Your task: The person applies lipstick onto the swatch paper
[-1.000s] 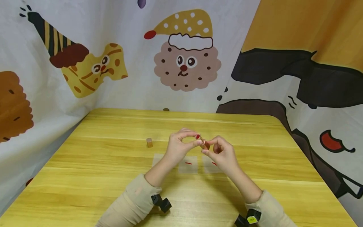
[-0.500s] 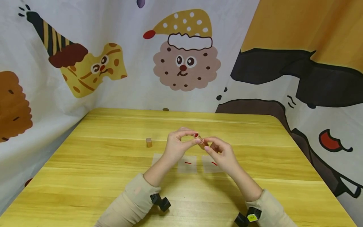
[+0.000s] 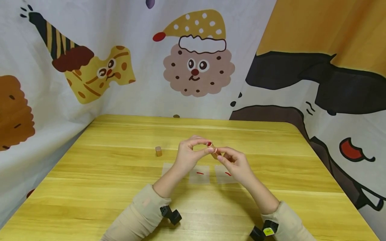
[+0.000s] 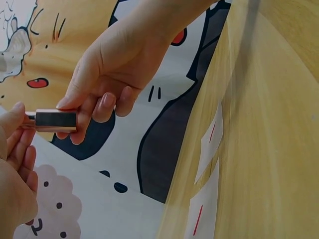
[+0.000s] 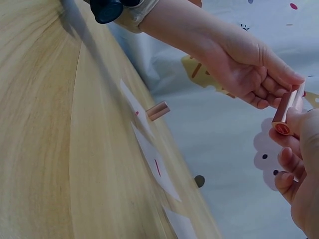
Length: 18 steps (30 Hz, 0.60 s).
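Observation:
Both hands hold one uncapped lipstick (image 3: 216, 154) above the table, its red tip pointing up and left in the head view. My left hand (image 3: 187, 155) pinches it near the tip end between thumb and fingers. At the lower end, the right hand (image 3: 236, 164) pinches the rose-gold base with thumb and fingertips. A dark side panel shows on the lipstick base (image 4: 56, 120) in the left wrist view. The right wrist view shows the round red mark on the base's end. On the table to the left stands the gold lipstick cap (image 3: 158, 151).
Pale paper squares lie in a row below the hands: a middle square (image 3: 199, 179) and a right square (image 3: 223, 179), each with a short red stroke, and a left square (image 3: 167, 167) partly behind the left forearm. A printed curtain (image 3: 129, 100) hangs behind the wooden table (image 3: 120, 174).
My right thumb and fingers have shifted slightly left and closer along the lipstick base, which has turned a little. The left hand has stayed nearly still; the cap and papers have not moved.

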Each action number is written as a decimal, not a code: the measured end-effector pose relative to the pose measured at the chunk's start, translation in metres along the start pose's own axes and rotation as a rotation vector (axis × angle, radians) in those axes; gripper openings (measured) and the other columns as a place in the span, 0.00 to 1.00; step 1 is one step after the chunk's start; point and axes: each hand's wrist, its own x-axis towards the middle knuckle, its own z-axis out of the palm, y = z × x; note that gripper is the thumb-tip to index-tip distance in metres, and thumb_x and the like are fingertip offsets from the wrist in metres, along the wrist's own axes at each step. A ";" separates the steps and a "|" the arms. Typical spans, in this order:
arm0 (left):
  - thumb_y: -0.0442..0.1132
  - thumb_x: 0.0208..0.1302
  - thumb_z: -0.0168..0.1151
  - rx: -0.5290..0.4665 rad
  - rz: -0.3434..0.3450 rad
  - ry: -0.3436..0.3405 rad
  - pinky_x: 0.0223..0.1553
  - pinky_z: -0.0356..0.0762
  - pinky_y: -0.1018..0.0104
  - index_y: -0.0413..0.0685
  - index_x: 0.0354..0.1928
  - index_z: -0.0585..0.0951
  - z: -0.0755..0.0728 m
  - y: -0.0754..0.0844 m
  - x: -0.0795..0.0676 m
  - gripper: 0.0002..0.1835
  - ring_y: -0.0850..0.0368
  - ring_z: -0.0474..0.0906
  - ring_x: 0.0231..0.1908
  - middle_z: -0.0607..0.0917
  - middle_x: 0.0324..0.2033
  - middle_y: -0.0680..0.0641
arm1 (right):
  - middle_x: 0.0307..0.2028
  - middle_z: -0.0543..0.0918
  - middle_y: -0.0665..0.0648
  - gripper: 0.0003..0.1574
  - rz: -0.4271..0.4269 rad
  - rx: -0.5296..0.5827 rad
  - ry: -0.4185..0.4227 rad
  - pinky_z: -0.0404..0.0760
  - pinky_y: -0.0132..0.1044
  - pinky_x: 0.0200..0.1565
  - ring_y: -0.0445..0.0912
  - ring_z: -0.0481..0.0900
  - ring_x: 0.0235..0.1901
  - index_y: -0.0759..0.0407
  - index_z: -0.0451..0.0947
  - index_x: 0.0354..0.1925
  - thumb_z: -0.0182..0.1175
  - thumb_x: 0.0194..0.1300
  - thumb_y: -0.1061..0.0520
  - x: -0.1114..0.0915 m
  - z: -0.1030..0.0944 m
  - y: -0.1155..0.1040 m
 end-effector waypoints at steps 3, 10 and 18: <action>0.28 0.52 0.71 0.003 0.005 -0.002 0.54 0.69 0.52 0.30 0.37 0.85 0.000 -0.001 0.000 0.09 0.53 0.77 0.43 0.85 0.36 0.39 | 0.20 0.74 0.64 0.14 -0.012 -0.006 0.004 0.64 0.30 0.18 0.37 0.64 0.19 0.75 0.78 0.46 0.57 0.61 0.76 0.000 0.000 -0.001; 0.28 0.52 0.71 0.012 0.014 -0.009 0.54 0.68 0.52 0.31 0.36 0.85 0.000 -0.003 0.000 0.09 0.53 0.77 0.43 0.85 0.37 0.40 | 0.16 0.68 0.57 0.12 0.017 0.002 0.028 0.60 0.31 0.15 0.38 0.61 0.15 0.71 0.80 0.42 0.62 0.57 0.75 0.000 0.000 -0.001; 0.27 0.52 0.71 0.003 0.014 -0.006 0.54 0.68 0.52 0.30 0.36 0.85 0.000 -0.002 0.000 0.09 0.54 0.77 0.42 0.85 0.36 0.40 | 0.16 0.66 0.55 0.14 0.016 0.003 0.059 0.59 0.30 0.14 0.37 0.60 0.15 0.71 0.78 0.41 0.64 0.55 0.76 0.000 0.002 0.000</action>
